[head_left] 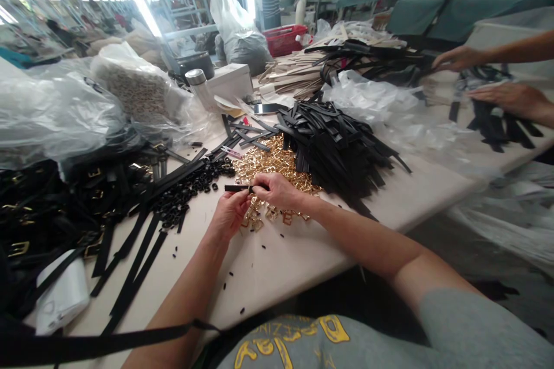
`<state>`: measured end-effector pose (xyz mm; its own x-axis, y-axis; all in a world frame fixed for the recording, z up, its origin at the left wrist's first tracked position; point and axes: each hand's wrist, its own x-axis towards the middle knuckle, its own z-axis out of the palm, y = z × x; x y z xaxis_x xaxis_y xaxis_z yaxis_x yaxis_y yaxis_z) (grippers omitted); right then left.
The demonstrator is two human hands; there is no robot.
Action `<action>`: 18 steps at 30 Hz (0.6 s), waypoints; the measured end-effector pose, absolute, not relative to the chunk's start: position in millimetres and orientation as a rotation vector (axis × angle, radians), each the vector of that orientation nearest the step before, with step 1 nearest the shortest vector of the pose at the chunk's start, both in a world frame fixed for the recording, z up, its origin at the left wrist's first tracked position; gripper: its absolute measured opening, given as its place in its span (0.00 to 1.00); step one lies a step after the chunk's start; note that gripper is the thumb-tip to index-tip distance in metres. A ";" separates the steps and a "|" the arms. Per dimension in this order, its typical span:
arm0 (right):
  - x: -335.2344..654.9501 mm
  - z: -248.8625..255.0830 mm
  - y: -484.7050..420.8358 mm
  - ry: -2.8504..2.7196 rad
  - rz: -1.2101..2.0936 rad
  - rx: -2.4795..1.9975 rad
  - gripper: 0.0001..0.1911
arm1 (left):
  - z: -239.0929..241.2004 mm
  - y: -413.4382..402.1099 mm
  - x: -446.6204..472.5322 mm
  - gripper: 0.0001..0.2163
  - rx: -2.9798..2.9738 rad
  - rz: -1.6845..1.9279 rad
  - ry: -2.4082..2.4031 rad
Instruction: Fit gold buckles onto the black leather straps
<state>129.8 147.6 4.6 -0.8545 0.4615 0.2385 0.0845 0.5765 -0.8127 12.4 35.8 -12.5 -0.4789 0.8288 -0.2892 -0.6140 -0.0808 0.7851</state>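
Note:
Both my hands meet over the near edge of a heap of gold buckles [270, 162]. Between them runs a short black strap [236, 188], held level, its free end pointing left. My left hand [234, 213] pinches it from below with thumb and fingertips. From the right, my right hand [277, 190] grips the strap's other end, fingers closed. A small bit of metal seems to show on the strap between the fingers, too small to make out. Just left lies a pile of small black loops [194, 181]. A big stack of black straps [333, 144] spreads to the right.
Buckled black straps [90, 190] crowd the left side beside a white roll-like object [63, 294]. Clear plastic bags [134, 83], a steel flask [197, 81] and a phone [270, 108] stand or lie farther back. At right, another person's hands [504, 98] handle black straps.

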 end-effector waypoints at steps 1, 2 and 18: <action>129.7 4.1 147.7 -2.380 1.189 -0.441 0.06 | -13.0 36.2 13.1 0.11 0.286 1.758 1.122; 129.7 4.0 147.6 -2.377 1.186 -0.442 0.06 | -13.3 36.5 13.9 0.11 0.286 1.767 1.127; 132.6 5.3 146.5 -2.392 1.150 -0.413 0.10 | -8.9 39.8 15.7 0.18 0.355 1.879 1.204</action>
<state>132.6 146.5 5.3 -0.8530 0.4484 0.2670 0.0716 0.6073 -0.7912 15.7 39.8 -8.9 -0.5952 0.7789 -0.1977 -0.5051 -0.1712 0.8459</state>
